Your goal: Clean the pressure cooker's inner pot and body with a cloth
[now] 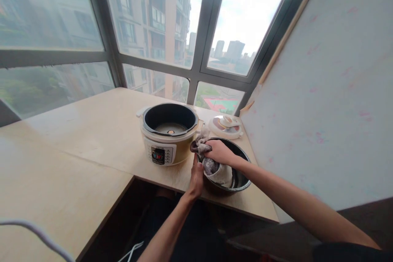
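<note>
My right hand [219, 152] is closed around a grey and white cloth [211, 166], bunched at the left rim of a dark inner pot [242, 155]. Part of the cloth hangs down inside the pot; another part sticks out over the rim. My left hand [195, 178] lies against the outer left side of this pot, its fingers stretched upward and touching near the rim. To the left stands a white and gold electric pressure cooker [182, 151] with its top off and a dark, bare inside. Its control panel [159, 154] faces me.
Behind the pot, a white cooker lid [225, 126] rests on the pale tabletop [92, 131]. A wall [322, 110] borders the table on the right, and windows [153, 16] rise behind it. A white cable [39, 235] curves at the lower left. The table edge has a cut-out corner in front.
</note>
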`<state>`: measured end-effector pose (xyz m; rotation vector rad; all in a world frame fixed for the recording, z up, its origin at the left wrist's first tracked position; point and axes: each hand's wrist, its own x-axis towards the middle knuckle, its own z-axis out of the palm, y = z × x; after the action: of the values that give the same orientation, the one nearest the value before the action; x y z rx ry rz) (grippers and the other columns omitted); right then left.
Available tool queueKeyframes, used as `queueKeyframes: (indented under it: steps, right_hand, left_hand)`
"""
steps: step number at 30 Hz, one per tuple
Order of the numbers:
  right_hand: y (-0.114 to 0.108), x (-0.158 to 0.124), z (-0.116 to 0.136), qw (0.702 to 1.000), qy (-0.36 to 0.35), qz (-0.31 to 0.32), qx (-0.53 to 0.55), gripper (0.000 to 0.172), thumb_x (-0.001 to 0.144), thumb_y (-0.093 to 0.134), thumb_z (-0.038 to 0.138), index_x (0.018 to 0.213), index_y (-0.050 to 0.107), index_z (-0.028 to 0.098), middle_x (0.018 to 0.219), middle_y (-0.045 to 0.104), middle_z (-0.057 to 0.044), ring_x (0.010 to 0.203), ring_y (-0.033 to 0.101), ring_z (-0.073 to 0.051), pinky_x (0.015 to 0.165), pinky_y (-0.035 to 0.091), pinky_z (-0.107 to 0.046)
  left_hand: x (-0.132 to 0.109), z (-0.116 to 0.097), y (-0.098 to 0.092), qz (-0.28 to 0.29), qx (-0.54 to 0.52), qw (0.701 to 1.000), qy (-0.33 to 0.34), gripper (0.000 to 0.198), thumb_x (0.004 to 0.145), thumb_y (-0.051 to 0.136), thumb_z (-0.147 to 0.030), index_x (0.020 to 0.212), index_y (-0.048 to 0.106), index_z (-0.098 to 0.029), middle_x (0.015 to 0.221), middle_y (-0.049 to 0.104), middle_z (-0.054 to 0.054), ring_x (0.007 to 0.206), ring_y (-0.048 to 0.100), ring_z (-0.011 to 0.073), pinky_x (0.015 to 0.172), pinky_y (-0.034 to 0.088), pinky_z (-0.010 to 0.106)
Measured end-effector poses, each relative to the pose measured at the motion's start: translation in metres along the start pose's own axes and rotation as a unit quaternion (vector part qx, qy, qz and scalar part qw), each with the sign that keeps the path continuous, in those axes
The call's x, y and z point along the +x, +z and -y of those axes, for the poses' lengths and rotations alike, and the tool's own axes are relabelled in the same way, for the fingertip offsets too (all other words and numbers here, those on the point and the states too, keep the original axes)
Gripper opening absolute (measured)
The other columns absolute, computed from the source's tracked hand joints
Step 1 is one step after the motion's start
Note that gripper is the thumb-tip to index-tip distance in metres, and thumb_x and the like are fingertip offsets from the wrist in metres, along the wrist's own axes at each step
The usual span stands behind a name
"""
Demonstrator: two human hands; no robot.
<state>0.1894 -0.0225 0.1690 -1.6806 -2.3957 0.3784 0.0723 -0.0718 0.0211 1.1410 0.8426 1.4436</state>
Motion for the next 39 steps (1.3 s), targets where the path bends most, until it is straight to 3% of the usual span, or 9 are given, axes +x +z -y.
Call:
queueKeyframes:
  steps: [7, 13, 18, 20, 23, 26, 28, 32, 39]
  right_hand:
    - [-0.016, -0.042, 0.014, 0.991, -0.092, 0.086, 0.054, 0.004, 0.075, 0.068, 0.015, 0.077, 0.07, 0.017, 0.088, 0.067, -0.004, 0.081, 0.06, -0.018, 0.073, 0.04, -0.025]
    - [-0.037, -0.083, -0.009, 0.971, -0.031, 0.132, 0.195, 0.015, 0.072, 0.064, 0.016, 0.083, 0.072, 0.018, 0.087, 0.07, 0.0, 0.086, 0.063, -0.019, 0.079, 0.045, -0.026]
    - [-0.049, -0.124, -0.038, 0.951, 0.118, -0.02, 0.286, 0.013, 0.069, 0.069, 0.026, 0.08, 0.072, 0.019, 0.08, 0.072, 0.0, 0.081, 0.066, -0.022, 0.076, 0.051, -0.03]
    - [-0.047, -0.143, -0.049, 0.912, 0.199, -0.126, 0.336, 0.023, 0.064, 0.077, 0.034, 0.082, 0.072, 0.019, 0.079, 0.073, -0.001, 0.077, 0.068, -0.023, 0.073, 0.054, -0.033]
    - [-0.035, -0.173, -0.059, 0.813, 0.305, -0.286, 0.405, 0.039, 0.056, 0.086, 0.04, 0.086, 0.072, 0.02, 0.083, 0.076, -0.004, 0.074, 0.071, -0.025, 0.07, 0.057, -0.035]
    - [-0.017, -0.2, -0.065, 0.733, 0.364, -0.39, 0.422, 0.049, 0.053, 0.09, 0.042, 0.094, 0.071, 0.021, 0.092, 0.078, -0.006, 0.08, 0.073, -0.026, 0.072, 0.06, -0.036]
    - [-0.007, -0.215, -0.065, 0.709, 0.388, -0.423, 0.41, 0.051, 0.054, 0.09, 0.042, 0.095, 0.07, 0.021, 0.095, 0.078, -0.005, 0.082, 0.074, -0.025, 0.072, 0.06, -0.033]
    - [0.003, -0.234, -0.057, 0.711, 0.397, -0.46, 0.355, 0.051, 0.057, 0.088, 0.043, 0.101, 0.07, 0.023, 0.095, 0.076, -0.004, 0.079, 0.072, -0.022, 0.069, 0.06, -0.029]
    - [0.004, -0.259, -0.044, 0.735, 0.359, -0.497, 0.289, 0.084, 0.058, 0.087, 0.043, 0.137, 0.062, 0.028, 0.116, 0.075, -0.008, 0.1, 0.072, -0.031, 0.084, 0.062, -0.041]
  left_hand:
    - [-0.003, -0.001, 0.004, -0.018, -0.127, 0.986, -0.107, 0.095, 0.079, 0.043, -0.092, 0.134, 0.066, -0.018, 0.15, 0.057, 0.014, 0.152, 0.035, 0.0342, 0.129, 0.018, 0.047]
    - [0.0, -0.011, -0.008, -0.024, -0.097, 0.994, -0.047, 0.078, 0.09, 0.048, -0.077, 0.14, 0.06, -0.019, 0.151, 0.056, 0.013, 0.147, 0.043, 0.0316, 0.125, 0.028, 0.046]
    - [0.004, -0.017, -0.024, -0.025, 0.001, 0.998, -0.055, 0.06, 0.09, 0.061, -0.061, 0.132, 0.063, -0.018, 0.142, 0.062, 0.014, 0.138, 0.053, 0.0312, 0.12, 0.037, 0.048]
    - [-0.003, -0.024, -0.022, -0.056, 0.04, 0.998, -0.014, 0.055, 0.091, 0.065, -0.051, 0.136, 0.06, -0.021, 0.145, 0.06, 0.014, 0.137, 0.053, 0.0308, 0.12, 0.036, 0.048]
    - [-0.022, -0.042, -0.013, -0.103, 0.088, 0.985, 0.104, 0.044, 0.096, 0.06, -0.035, 0.139, 0.058, -0.025, 0.146, 0.057, 0.011, 0.136, 0.053, 0.0301, 0.118, 0.039, 0.05]
    - [-0.035, -0.063, -0.001, -0.024, 0.139, 0.964, 0.225, 0.044, 0.095, 0.058, -0.021, 0.138, 0.06, -0.029, 0.141, 0.061, 0.009, 0.138, 0.053, 0.0306, 0.116, 0.042, 0.052]
    - [-0.036, -0.073, 0.006, 0.073, 0.179, 0.943, 0.272, 0.049, 0.091, 0.059, -0.015, 0.138, 0.06, -0.03, 0.136, 0.066, 0.01, 0.137, 0.055, 0.0309, 0.113, 0.045, 0.051]
    - [-0.028, -0.079, 0.014, 0.207, 0.273, 0.894, 0.288, 0.043, 0.09, 0.057, -0.015, 0.132, 0.065, -0.025, 0.124, 0.073, 0.012, 0.129, 0.062, 0.0321, 0.107, 0.049, 0.052]
    - [-0.025, -0.081, 0.019, 0.254, 0.401, 0.833, 0.284, 0.038, 0.093, 0.064, -0.038, 0.129, 0.065, -0.023, 0.12, 0.074, 0.013, 0.121, 0.065, 0.0336, 0.101, 0.045, 0.05]
